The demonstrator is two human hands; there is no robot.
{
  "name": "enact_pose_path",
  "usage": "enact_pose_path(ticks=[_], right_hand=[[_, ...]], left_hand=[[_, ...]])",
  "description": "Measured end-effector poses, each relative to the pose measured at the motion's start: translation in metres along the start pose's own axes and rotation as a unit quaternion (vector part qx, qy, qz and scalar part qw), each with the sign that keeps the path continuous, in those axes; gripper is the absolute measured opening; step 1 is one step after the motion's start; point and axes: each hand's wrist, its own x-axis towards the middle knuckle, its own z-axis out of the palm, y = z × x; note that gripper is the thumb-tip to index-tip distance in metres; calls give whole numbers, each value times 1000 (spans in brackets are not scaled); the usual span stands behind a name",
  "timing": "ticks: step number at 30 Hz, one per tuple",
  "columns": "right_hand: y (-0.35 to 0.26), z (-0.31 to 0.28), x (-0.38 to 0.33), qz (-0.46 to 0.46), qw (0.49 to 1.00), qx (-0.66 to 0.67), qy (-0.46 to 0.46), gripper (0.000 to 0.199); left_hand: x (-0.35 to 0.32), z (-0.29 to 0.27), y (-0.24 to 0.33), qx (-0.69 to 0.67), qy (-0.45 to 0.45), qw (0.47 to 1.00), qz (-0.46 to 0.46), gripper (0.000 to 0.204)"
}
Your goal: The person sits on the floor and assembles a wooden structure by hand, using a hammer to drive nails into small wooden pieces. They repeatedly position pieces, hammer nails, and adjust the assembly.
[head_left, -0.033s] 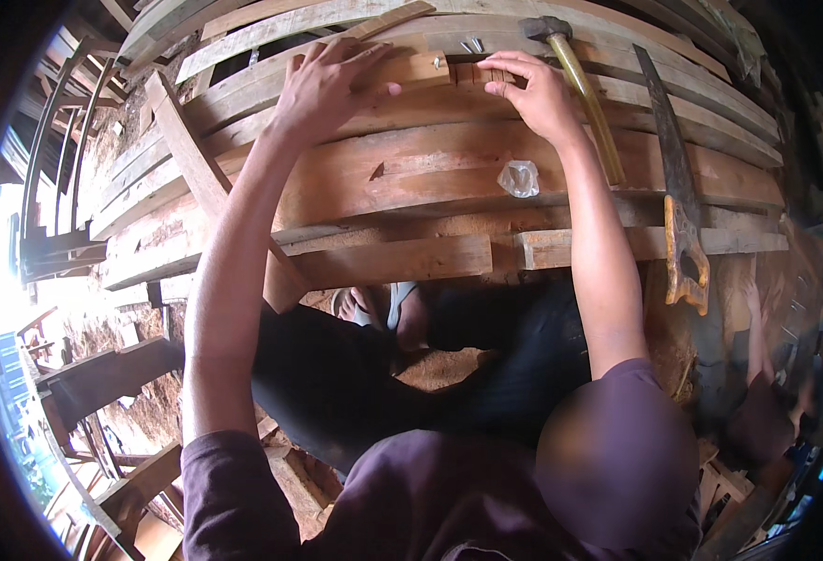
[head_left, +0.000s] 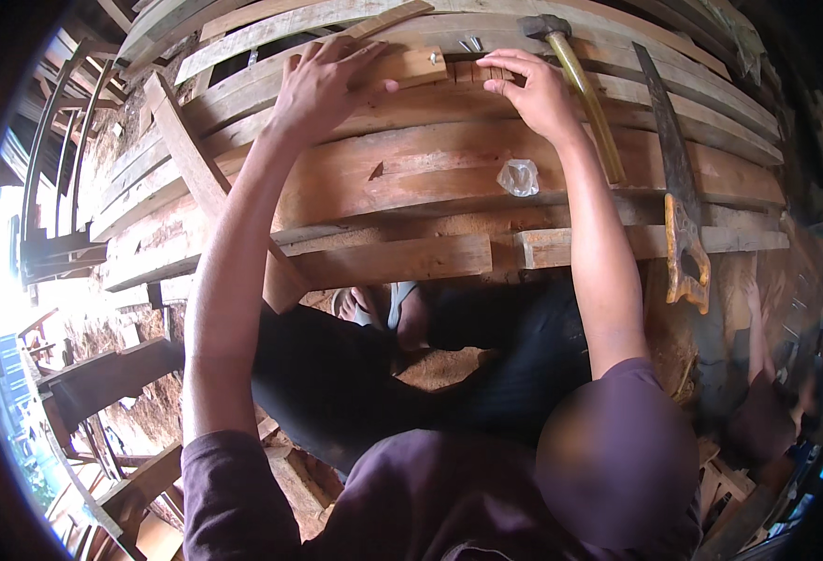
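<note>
Near the top centre of the frame, your left hand [head_left: 323, 84] presses flat on a short wooden block [head_left: 410, 67] and your right hand [head_left: 535, 92] pinches its grooved end against the bench [head_left: 449, 178]; it looks stiff, light and rough, best gripped by its long edges.

Right hand [head_left: 533, 89] fingertips cover small wood block's [head_left: 472, 72] end (joint unseen); hammer [head_left: 575, 79] handle's lower part behind forearm.

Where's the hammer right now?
In the head view the hammer lies on the curved wooden planks at upper right, just right of the right hand and left of the handsaw; neither hand holds it.
</note>
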Motion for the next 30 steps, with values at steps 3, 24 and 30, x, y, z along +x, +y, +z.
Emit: enact_pose_path(ticks=[3,24,30], right_hand=[[-3,-2,3,-3,1000,-5,10,36],[-8,6,0,-12,999,-28,33,35],[-3,7,2,-6,999,-18,35,35]], left_hand=[[8,6,-4,5,5,1000,-16,80],[10,2,1,29,-83,996,20,66],[9,0,-5,30,-80,995,51,70]])
